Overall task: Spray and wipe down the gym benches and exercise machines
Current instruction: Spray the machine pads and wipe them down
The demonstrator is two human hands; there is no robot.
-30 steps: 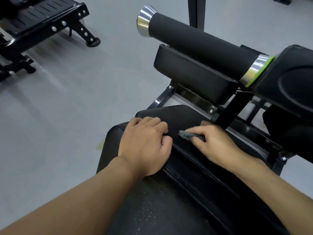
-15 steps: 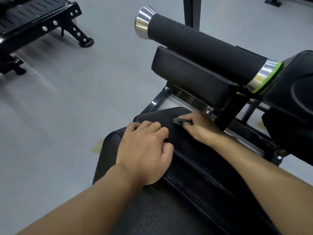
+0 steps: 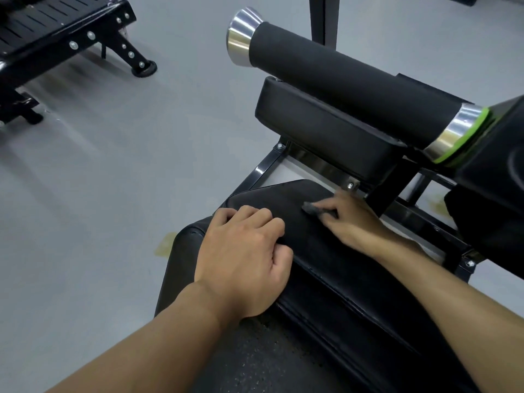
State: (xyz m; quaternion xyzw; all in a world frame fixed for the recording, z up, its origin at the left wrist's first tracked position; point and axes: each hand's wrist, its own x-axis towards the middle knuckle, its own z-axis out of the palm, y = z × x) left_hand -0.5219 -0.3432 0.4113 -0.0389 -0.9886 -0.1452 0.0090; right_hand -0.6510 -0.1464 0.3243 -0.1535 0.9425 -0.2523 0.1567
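The left hand [image 3: 243, 259] is curled into a loose fist. It rests on the near part of the black bench [image 3: 326, 273], with the knuckles up and the thumb tucked by the side. The right hand [image 3: 348, 222] reaches to the far end of the bench. Its fingers are bent around a small grey cloth [image 3: 312, 208] and hold it down flat on the bench top. Only a bit of the cloth sticks out past the fingertips. The two hands are near each other but do not touch.

Just past the far end of the bench sits a thick black pad [image 3: 326, 129]. Above that pad is a long black roller [image 3: 340, 80] with a shiny silver cap [image 3: 241, 35] on one end and a green ring [image 3: 467, 137] on the other. The grey floor [image 3: 113, 165] lies to the left of the bench, with a yellow mark [image 3: 164, 243] close beside the bench. Another black machine [image 3: 56, 32] stands far off to the left of the bench.
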